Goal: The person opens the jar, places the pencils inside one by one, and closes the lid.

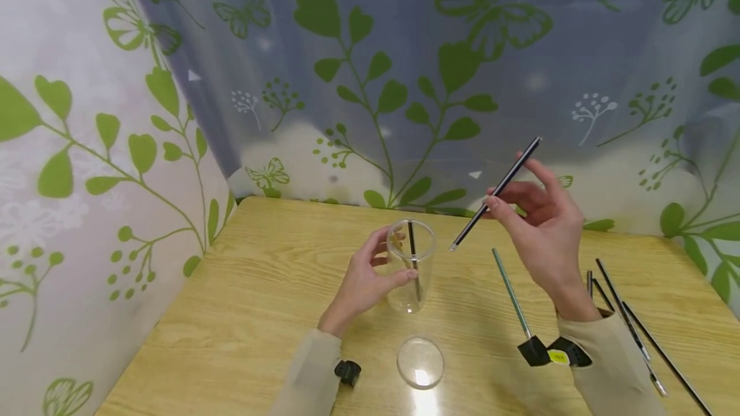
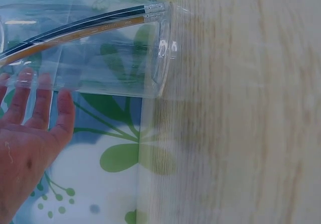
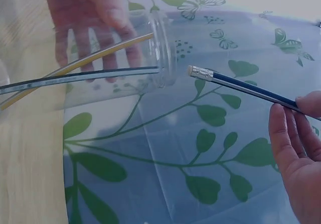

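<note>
My left hand (image 1: 364,281) grips a clear plastic jar (image 1: 409,300) that stands upright and uncapped on the table, thumb in front and fingers behind. Inside it lean a dark pencil (image 3: 115,73) and a yellow-orange pencil (image 3: 108,50), most distinct in the wrist views. Above and to the right of the jar, my right hand (image 1: 546,230) pinches another dark pencil (image 1: 500,188) between thumb and fingers. That pencil slants, its white eraser end low and just apart from the jar's mouth.
A round clear lid (image 1: 421,363) lies on the wooden table (image 1: 243,313) in front of the jar. To the right lies a teal pencil (image 1: 511,291). Several dark pencils (image 1: 665,352) lie beyond the right forearm. A leaf-patterned curtain (image 1: 370,82) borders the table's back edge.
</note>
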A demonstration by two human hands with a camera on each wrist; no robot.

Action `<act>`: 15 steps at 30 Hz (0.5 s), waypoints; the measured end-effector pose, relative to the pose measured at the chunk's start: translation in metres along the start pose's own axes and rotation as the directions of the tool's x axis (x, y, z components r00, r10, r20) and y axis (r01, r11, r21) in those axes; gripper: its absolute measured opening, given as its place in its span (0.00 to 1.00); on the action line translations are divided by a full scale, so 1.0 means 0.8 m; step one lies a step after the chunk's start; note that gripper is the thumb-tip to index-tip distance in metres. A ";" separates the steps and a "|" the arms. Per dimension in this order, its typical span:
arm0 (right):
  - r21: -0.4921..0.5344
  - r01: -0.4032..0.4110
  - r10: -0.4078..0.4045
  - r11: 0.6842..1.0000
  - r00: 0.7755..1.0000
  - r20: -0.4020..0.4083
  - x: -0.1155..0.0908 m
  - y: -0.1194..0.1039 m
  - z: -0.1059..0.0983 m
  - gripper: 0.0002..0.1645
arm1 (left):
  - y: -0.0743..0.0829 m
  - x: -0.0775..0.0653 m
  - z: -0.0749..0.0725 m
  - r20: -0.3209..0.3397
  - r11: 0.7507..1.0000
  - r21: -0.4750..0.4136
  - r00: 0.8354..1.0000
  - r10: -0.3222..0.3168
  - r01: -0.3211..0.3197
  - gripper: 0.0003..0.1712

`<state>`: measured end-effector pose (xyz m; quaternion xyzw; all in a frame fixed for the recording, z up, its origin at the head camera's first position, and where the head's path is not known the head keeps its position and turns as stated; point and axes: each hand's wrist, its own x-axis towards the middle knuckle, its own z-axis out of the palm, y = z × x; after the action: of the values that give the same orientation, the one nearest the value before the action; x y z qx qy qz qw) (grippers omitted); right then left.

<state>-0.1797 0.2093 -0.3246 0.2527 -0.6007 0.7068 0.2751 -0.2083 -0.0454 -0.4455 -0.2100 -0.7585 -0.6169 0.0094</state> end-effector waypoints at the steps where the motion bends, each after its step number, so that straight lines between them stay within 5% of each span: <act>1: -0.004 -0.001 0.001 1.000 1.000 -0.002 0.001 -0.001 0.002 0.40 | 0.000 0.000 0.000 0.000 1.000 0.001 1.000 0.002 -0.002 0.44; 15: -0.021 0.081 -0.081 0.997 0.997 0.004 0.007 0.006 0.038 0.37 | 0.002 0.002 -0.003 0.006 1.000 0.006 1.000 -0.001 0.000 0.44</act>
<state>-0.1860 0.1790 -0.3194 0.2749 -0.5980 0.6883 0.3052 -0.2101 -0.0467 -0.4434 -0.2116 -0.7603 -0.6141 0.0075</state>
